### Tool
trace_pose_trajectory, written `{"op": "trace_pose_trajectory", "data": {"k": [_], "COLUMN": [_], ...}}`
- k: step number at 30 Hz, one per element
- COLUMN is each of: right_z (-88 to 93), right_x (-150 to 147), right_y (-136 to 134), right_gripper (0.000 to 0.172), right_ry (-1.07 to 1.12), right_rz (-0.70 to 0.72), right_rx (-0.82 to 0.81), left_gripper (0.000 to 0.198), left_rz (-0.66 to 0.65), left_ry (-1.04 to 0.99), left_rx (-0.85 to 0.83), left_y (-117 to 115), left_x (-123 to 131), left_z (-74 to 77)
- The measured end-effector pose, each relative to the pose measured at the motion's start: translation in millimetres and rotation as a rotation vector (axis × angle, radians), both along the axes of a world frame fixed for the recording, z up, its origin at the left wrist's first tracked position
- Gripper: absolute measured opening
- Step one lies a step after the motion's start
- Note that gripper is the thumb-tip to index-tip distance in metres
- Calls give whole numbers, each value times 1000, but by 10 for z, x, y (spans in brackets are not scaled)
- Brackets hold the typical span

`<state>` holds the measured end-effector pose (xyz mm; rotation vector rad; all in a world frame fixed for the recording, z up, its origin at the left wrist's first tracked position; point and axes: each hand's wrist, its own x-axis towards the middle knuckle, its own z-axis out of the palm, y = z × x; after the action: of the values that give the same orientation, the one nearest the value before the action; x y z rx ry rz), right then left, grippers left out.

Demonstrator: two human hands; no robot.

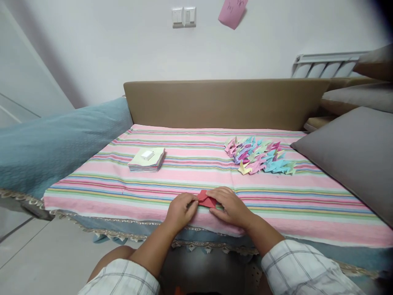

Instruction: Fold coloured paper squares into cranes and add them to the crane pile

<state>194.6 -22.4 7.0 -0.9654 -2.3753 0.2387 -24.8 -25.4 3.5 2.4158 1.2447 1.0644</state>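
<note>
A small piece of folded red paper (207,200) lies at the front of the striped cloth, between my two hands. My left hand (181,209) pinches its left end between thumb and fingers. Closed on the right side of the paper, my right hand (229,205) has its fingers over the top and its thumb at the near edge. Parts of the paper are hidden under the fingers. Behind and to the right sits a group of folded paper cranes (259,156) in pink, blue, green, purple and yellow.
A stack of square coloured paper (147,163) with a small white object (147,155) on top stands to the left. Striped cloth (196,172) covers the seat. A grey cushion (353,151) leans at the right, and a brown backrest (227,104) runs behind.
</note>
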Motion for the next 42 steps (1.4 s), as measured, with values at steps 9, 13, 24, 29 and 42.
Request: {"op": "trace_pose_trajectory", "data": {"k": [9, 13, 24, 29, 42], "right_z": [58, -17, -45, -19, -21], "right_x": [-107, -125, -84, -121, -217], "right_y": [52, 166, 160, 79, -68], "right_gripper": [24, 24, 32, 18, 44], "right_ry": [452, 476, 55, -10, -156], "right_rz": [-232, -369, -555, -377, -387], "right_rx": [-364, -462, -110, -95, -49], "left_gripper": [22, 21, 25, 17, 13], "left_rz": [35, 161, -22, 15, 95], "left_ry": [-538, -280, 224, 138, 136], "left_rx": [-407, -24, 158, 114, -111], "left_y": [83, 103, -10, 37, 137], "left_x": [119, 90, 241, 231, 292], "left_z": [5, 4, -197, -201, -204]}}
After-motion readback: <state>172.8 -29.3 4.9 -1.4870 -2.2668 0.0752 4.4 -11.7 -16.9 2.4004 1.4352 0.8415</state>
